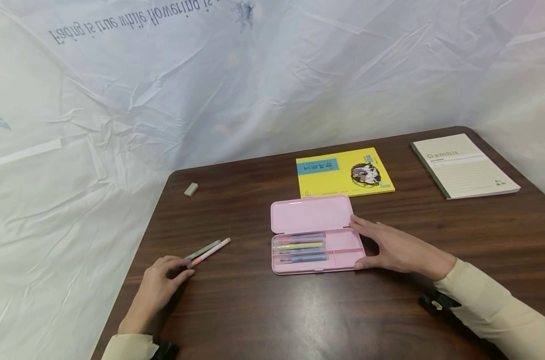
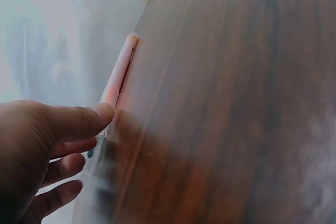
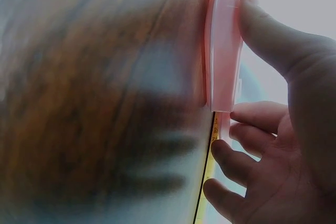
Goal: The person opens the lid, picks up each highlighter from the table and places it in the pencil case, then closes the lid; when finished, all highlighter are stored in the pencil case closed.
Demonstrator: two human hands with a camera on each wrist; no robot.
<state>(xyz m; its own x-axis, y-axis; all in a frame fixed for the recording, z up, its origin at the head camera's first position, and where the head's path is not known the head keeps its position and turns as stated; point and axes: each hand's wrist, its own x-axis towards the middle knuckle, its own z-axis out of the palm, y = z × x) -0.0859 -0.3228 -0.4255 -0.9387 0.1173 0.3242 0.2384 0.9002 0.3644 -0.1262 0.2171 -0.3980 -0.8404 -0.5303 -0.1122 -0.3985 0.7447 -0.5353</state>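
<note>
In the head view my left hand (image 1: 160,280) is at the table's left, thumb and forefinger bracketing the near ends of two highlighters. The pink highlighter (image 1: 211,251) and the green highlighter (image 1: 203,249) lie side by side, pointing away to the right. In the left wrist view the thumb overlaps the pink one's capped end. My right hand (image 1: 396,247) holds the right side of an open pink pencil case (image 1: 348,260), thumb at the near corner and fingertips by the hinge. Several pens lie inside its left part, among them a yellow highlighter (image 1: 299,246).
Behind the case lies a yellow booklet (image 1: 331,184), close to the raised lid. A pale notebook (image 1: 466,170) is at the far right. A small eraser (image 1: 191,189) sits near the far left corner of the dark wooden table (image 1: 250,305). White printed sheeting (image 1: 263,85) hangs behind.
</note>
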